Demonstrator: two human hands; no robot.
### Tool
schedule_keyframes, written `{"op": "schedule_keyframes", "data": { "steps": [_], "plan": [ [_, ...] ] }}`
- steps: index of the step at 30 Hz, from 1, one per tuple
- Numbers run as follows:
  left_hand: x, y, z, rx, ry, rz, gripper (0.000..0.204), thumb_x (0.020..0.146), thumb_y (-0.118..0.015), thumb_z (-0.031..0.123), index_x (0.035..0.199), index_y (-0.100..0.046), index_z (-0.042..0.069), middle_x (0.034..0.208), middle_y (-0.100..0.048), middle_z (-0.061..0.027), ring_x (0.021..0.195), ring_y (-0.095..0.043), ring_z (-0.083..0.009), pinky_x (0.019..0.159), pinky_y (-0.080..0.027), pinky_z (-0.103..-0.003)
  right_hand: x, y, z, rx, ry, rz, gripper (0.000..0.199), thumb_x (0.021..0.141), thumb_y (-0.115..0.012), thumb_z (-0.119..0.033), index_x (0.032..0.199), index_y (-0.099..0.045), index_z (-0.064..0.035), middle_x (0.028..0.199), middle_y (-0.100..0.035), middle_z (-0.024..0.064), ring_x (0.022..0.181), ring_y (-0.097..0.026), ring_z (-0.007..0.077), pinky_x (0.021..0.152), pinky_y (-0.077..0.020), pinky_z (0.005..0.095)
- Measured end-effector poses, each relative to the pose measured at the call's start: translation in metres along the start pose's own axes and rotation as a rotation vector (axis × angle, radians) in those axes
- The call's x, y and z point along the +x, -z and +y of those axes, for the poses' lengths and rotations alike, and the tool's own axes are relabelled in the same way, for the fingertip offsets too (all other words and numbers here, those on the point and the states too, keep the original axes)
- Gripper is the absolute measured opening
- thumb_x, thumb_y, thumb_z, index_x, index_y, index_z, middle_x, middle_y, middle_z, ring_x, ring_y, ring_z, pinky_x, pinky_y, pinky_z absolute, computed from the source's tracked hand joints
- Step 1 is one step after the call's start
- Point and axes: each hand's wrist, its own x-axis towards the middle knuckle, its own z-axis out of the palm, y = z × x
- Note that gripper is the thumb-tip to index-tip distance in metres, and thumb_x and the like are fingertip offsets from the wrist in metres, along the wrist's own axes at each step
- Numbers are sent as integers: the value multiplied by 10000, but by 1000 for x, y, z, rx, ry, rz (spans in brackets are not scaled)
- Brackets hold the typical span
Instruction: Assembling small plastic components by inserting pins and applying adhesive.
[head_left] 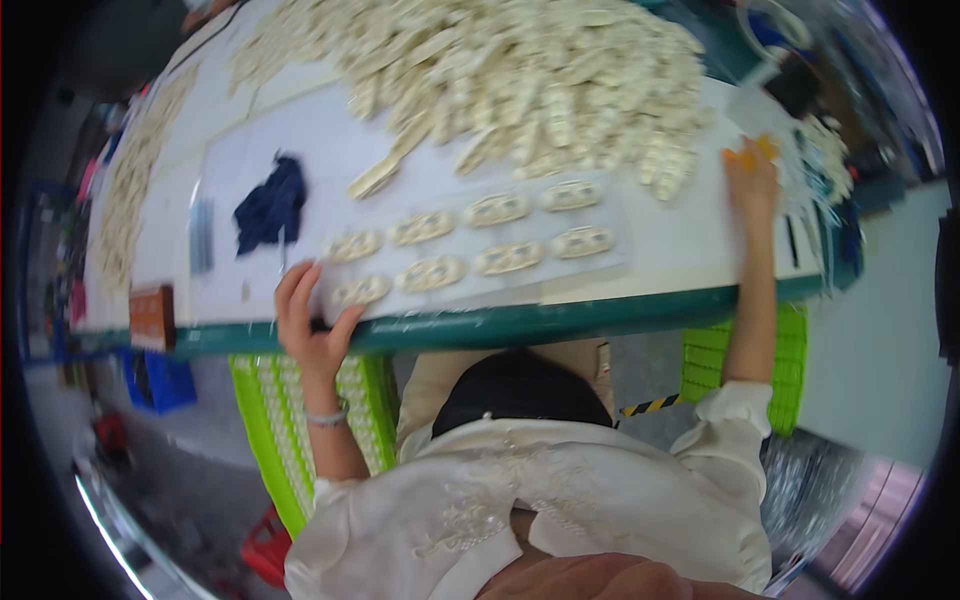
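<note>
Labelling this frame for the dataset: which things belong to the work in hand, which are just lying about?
In hand:
- left hand on the clear sheet
- cream oval pieces in rows on that sheet
- heap of cream pieces
- right hand at an orange thing

Lying about:
- dark blue cloth
- brown block
- green crates

You face a white table with a dark green edge, heaped with cream plates. Eight more cream plates lie in two rows on a pale sheet. A navy cloth sits to their left, a reddish-brown block at the corner. Your right hand touches something orange. Your left wrist wears a silver bracelet. Your sleeves are cream with embroidered pattern. Bright green crates stand below, beside a blue bin.
</note>
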Motion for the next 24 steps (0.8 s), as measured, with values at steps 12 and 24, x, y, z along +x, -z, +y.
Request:
{"op": "schedule_keyframes", "data": {
  "steps": [12, 24],
  "plan": [
    [0, 8, 2, -25, 56, -21, 709, 558, -820, 299, 1138, -539, 2, 1128, -532, -154, 1008, -526, -305, 846, -443, -359, -78, 47, -120, 934, 406, 472, 114, 884, -542, -128, 924, -461, -59, 985, -572, 231, 784, -576, 211, 640, -481, 280],
    [14, 16, -8, -173, 88, -167, 969, 525, -809, 426, 1282, -381, -3, 1283, -427, -148, 1198, -360, -349, 991, -324, -429, -121, 47, -200, 2142, 34, -442, 546, 856, -572, -292, 1234, -361, 39, 762, -428, 90, 448, -293, 66, 391, -243, 181]
  ]
}}
